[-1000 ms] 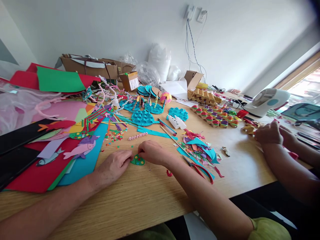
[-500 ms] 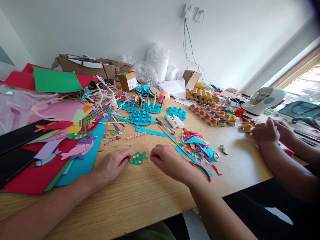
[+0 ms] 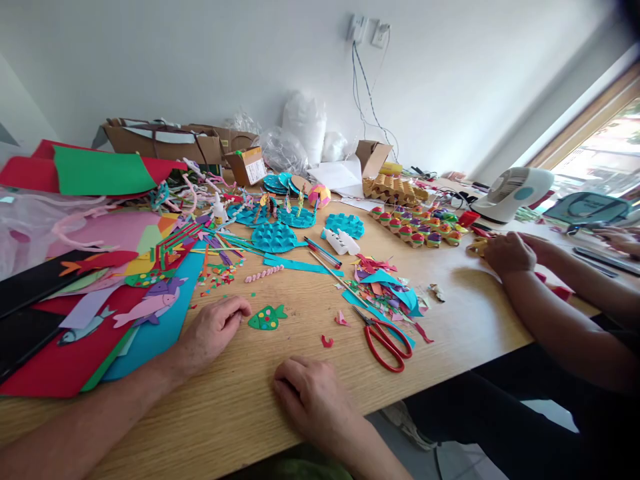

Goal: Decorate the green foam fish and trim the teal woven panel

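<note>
Green paper, dotted red, yellow and white, makes up the small fish (image 3: 267, 319) that I see lying flat on the wooden table (image 3: 225, 413), roughly midway across my view. My left hand (image 3: 213, 331) sits just beside its head end, the fingers bent and narrow, thumb drawn up against the forefinger. From this camera I cannot tell whether those tips touch the paper. My right hand (image 3: 313, 393) rests near the table's front edge, nearer to me than the fish and apart from it, its fingers curled loosely inward; I see nothing in its grasp, though the palm is hidden.

Red-handled scissors (image 3: 385, 343) lie to the right, blades pointing away from me, partly over a blue paper strip. Between them and the fish I see a red scrap (image 3: 327, 341) and a pink scrap (image 3: 342, 319). Beyond the scissors is a pile of cut paper (image 3: 387, 287). Past the fish lies a twisted pink stick (image 3: 264, 273), with two white glue bottles (image 3: 343, 241) farther back. On my left, a pink paper fish (image 3: 150, 307) lies on coloured sheets (image 3: 45, 353). At far right, a co-worker's hands (image 3: 510, 255) are over the table.
</note>
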`<state>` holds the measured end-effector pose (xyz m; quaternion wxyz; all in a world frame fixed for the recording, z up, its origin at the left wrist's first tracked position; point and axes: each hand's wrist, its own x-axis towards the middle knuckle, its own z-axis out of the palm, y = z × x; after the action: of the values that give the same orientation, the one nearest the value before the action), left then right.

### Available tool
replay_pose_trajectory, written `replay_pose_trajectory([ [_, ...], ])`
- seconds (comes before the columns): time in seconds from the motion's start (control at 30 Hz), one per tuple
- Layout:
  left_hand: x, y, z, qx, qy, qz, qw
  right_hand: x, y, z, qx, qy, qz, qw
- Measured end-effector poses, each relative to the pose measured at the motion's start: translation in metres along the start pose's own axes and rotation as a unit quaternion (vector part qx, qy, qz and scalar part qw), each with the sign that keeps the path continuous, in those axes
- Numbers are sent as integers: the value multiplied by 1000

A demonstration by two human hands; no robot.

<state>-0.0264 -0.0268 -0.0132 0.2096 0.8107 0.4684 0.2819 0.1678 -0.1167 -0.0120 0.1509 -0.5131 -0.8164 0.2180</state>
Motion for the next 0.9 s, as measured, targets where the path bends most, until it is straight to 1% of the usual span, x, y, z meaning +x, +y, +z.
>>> replay_pose_trajectory([
  [0.1,0,-4,1,-31,32,13,999,-2,0,5,-25,18,1,1000],
  [0.2,0,-6,0,-48,54,22,997,-4,0,4,-5,17,-17,1000],
  [0.33,-1,-6,-2,-59,81,35,994,-5,0,1,16,20,-22,999],
  [0.6,-2,-9,-2,-117,86,16,989,-7,-2,1,22,23,-23,999],
  [0.83,-2,-7,-4,-161,97,-25,982,-7,-2,-1,15,26,-21,999],
  [0.9,-1,-7,-4,-166,96,-26,981,-7,-2,-1,7,32,-26,999],
])
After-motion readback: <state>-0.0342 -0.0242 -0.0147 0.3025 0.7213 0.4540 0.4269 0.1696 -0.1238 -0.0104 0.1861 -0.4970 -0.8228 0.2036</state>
